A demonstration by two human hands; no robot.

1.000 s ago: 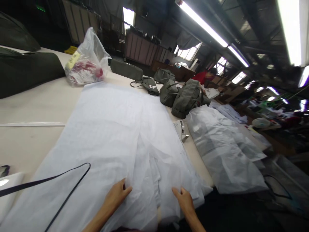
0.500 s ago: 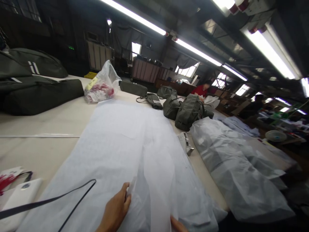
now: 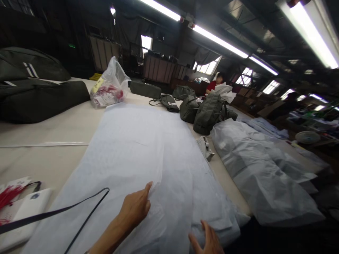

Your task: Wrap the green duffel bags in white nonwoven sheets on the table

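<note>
A wide stack of translucent white plastic sheets or bags [image 3: 127, 141] lies over the table in front of me. My left hand [image 3: 136, 206] rests on it near the middle, index finger stretched toward a fold edge and the other fingers curled; whether it pinches any film is hidden. Lower right, my right hand [image 3: 206, 240] is spread over the sheets with thumb and fingers apart, holding nothing. A dark strap [image 3: 87, 201] crosses the left part of the stack.
Dark green bags stand at the far left [image 3: 42, 102] and back right [image 3: 208, 114]. A clear bag of red tags [image 3: 108, 88], a white phone-like object [image 3: 29, 215], a tape dispenser [image 3: 205, 148] and a plastic-covered pile [image 3: 259, 169] surround the stack. A person [image 3: 214, 84] is farther back.
The raised fold of film between my hands now lies flatter. My left hand has moved slightly up and right, and more of my right hand shows, its fingers spread. The view has shifted.
</note>
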